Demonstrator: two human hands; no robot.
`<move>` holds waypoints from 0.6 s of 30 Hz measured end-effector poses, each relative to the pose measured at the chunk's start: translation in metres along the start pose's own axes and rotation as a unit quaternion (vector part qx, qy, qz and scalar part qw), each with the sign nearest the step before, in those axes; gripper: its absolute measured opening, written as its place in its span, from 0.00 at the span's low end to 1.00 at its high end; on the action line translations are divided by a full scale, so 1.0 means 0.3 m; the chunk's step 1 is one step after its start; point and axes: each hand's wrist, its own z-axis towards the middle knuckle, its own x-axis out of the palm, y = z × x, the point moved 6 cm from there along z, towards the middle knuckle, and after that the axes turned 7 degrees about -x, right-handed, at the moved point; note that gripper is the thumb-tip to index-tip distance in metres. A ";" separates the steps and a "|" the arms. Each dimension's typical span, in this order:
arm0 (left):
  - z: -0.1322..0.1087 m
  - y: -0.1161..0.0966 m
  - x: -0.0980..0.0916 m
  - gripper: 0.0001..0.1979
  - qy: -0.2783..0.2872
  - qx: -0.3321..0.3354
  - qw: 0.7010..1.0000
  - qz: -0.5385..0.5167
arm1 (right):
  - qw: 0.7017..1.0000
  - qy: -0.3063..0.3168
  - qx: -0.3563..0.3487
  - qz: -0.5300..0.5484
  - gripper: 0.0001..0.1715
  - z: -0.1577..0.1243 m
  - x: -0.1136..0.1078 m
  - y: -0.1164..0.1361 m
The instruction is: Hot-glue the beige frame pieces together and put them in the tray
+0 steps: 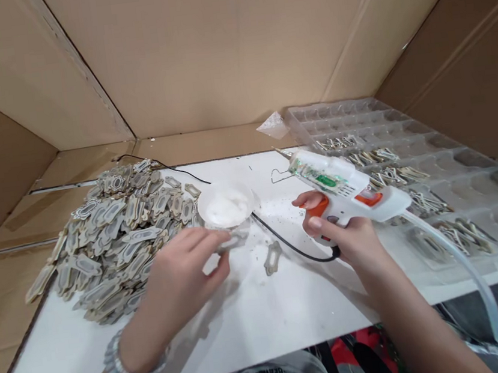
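Note:
My right hand (343, 232) is wrapped round the grip of a white hot-glue gun (349, 189) with an orange trigger, its nozzle pointing up and to the left. A clear glue stick trails out of its back. My left hand (182, 273) pinches a small flat decorative piece (233, 241) just below a small white bowl (226, 206) of white material. Another such flat piece (272, 258) lies loose on the white board (264, 311) between my hands.
A big heap of several flat beige pieces (114, 233) covers the board's left. A clear compartment tray (414, 166) with finished pieces lies at the right. The gun's black cord (283, 240) crosses the board. Cardboard walls (213, 45) enclose the space.

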 end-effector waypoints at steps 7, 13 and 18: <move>0.060 -0.009 -0.171 0.11 -0.153 0.043 0.985 0.069 | 0.990 0.076 -0.053 -0.105 0.14 -0.046 0.073 0.025; 0.030 -0.007 -0.141 0.14 -0.185 0.075 0.975 0.102 | 0.953 0.135 -0.198 -0.183 0.08 -0.078 0.144 0.093; 0.016 -0.007 -0.137 0.15 -0.201 0.074 0.967 0.135 | 0.937 0.161 -0.242 -0.195 0.13 -0.105 0.165 0.072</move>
